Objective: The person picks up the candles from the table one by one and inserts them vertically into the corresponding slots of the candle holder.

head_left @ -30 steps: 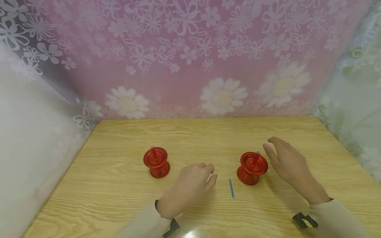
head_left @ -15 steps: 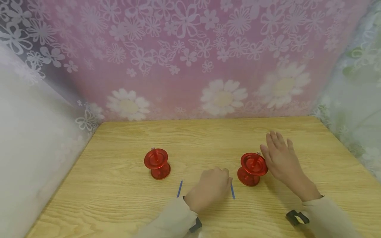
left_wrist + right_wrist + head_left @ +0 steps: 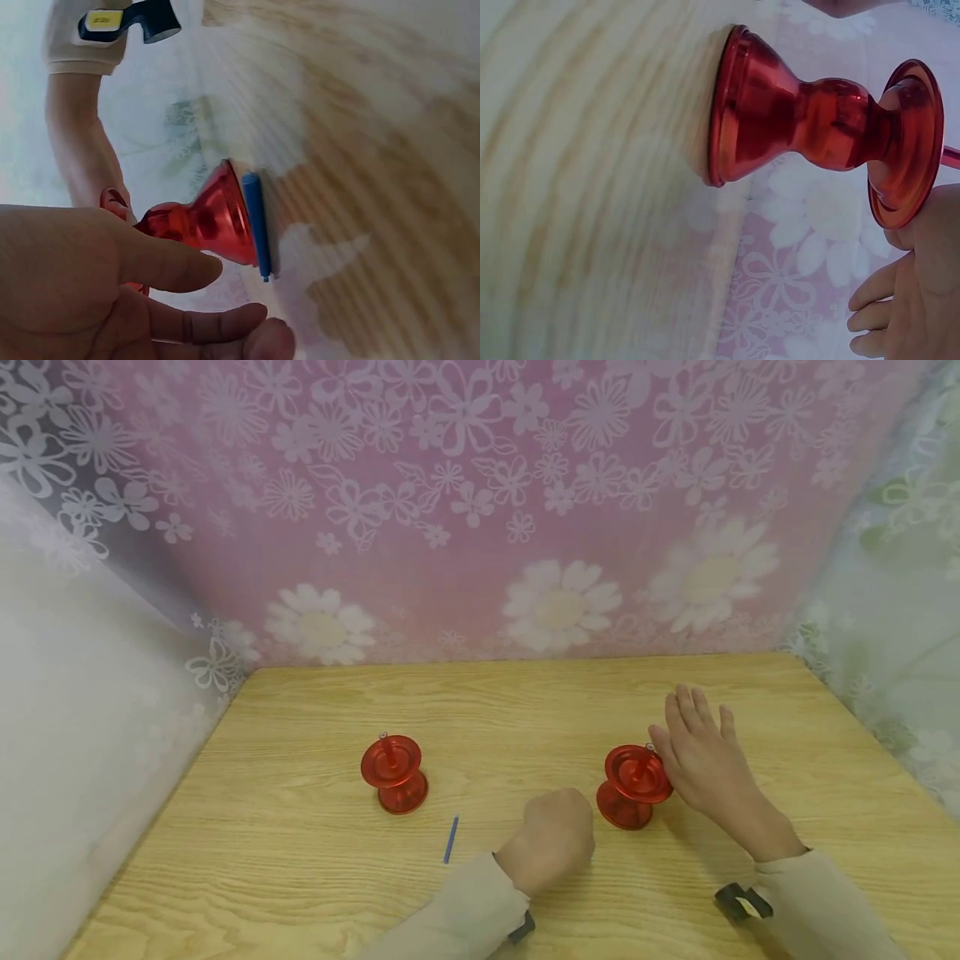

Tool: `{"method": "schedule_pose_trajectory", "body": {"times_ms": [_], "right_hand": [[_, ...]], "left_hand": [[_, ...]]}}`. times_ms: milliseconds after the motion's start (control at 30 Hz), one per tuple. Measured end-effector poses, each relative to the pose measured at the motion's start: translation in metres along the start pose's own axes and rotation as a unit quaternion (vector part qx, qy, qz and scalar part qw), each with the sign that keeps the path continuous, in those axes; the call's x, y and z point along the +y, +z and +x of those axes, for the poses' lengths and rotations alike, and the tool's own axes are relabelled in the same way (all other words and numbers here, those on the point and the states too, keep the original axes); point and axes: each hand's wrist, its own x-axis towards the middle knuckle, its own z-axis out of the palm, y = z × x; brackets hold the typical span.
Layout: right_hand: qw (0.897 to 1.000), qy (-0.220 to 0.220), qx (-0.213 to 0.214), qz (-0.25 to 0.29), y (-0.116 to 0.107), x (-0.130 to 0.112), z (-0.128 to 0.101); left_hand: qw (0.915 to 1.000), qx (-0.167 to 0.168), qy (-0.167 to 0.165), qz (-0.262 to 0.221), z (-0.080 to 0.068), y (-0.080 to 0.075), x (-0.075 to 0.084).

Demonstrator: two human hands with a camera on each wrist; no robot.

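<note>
My left hand [image 3: 553,842] hovers low over the wood table, left of a red metal candle holder [image 3: 627,806]. In the left wrist view its thumb and fingers are loosely bent and apart, short of a slim blue stick [image 3: 256,225] lying beside that holder's base. From the head view this stick is almost wholly hidden by the hand. My right hand [image 3: 703,768] is at the holder's right side, fingers extended; the right wrist view shows the thumb side [image 3: 937,232] against or very close to its upper dish. A second blue stick [image 3: 451,840] lies left of my left hand.
Another red candle holder [image 3: 402,792] stands upright at the left, behind the second stick. The wood-grain table [image 3: 247,860] meets a pink flowered backdrop [image 3: 450,610] at the back. Pale patterned panels flank it on both sides.
My left hand has moved right, uncovering the left blue stick and covering the right one. My right hand has shifted slightly left and forward against the holder, its fingers straightening.
</note>
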Motion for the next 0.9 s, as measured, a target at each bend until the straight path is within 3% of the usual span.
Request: {"method": "schedule_pose_trajectory", "body": {"times_ms": [100,233,433,633,900], "right_hand": [[1.0,0.002,-0.005,-0.004,0.0,-0.002,0.002],[1.0,0.0,-0.006,-0.014,0.0,-0.002,0.003],[1.0,-0.006,0.005,-0.015,0.002,0.0,0.003],[1.0,-0.008,0.007,-0.008,0.003,0.001,0.003],[1.0,-0.003,0.022,-0.008,0.005,0.001,0.003]], "left_hand": [[0.9995,-0.003,-0.024,0.019,0.003,0.002,0.003],[0.999,-0.015,-0.04,0.011,0.005,0.004,0.006],[0.9995,-0.006,-0.025,0.016,0.008,0.005,0.01],[0.9975,0.014,-0.012,0.067,0.009,0.004,0.014],[0.9942,0.008,-0.011,0.107,0.011,0.008,0.015]]}}
